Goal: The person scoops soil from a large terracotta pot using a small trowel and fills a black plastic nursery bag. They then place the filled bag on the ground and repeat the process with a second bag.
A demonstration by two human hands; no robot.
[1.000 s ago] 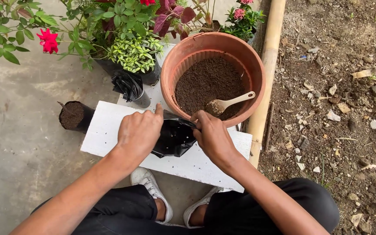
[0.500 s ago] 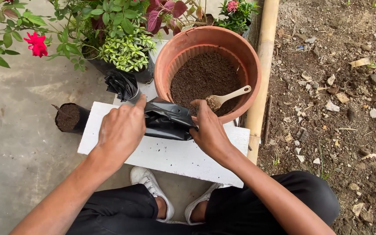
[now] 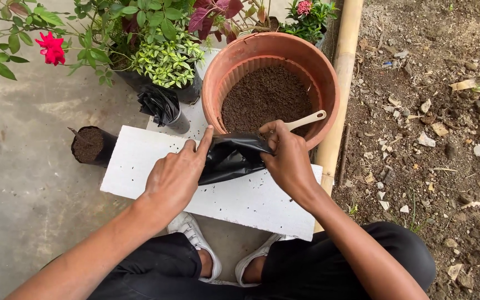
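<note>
Both hands hold a black plastic bag point(image 3: 231, 157) over the white board point(image 3: 140, 161), right against the rim of the terracotta pot point(image 3: 211, 94). Left hand point(image 3: 176, 175) grips the bag's left side, index finger stretched up along the edge, other fingers curled onto the plastic. Right hand point(image 3: 290, 158) pinches the bag's upper right edge between thumb and fingers, near the handle of the scoop point(image 3: 306, 120) lying in the soil point(image 3: 265, 100). Bag looks limp, creased, tilted toward the pot; whether its mouth is open I cannot tell.

Beside the board: a small filled bag of soil point(image 3: 90, 145) on the concrete floor point(image 3: 23, 183), another crumpled black bag point(image 3: 161, 105) upright near the potted plants point(image 3: 162, 53). Bamboo pole point(image 3: 343, 72) runs along the right, bare dirt beyond it. White shoes point(image 3: 190, 230) under the board's near edge.

Risks, as I judge them: thin plastic could slip from the right pinch and sag shut. Soil crumbs already dot the board, so more spill is likely if the bag sits away from the rim. The right hand is close to the scoop handle and could knock it deeper into the soil.
</note>
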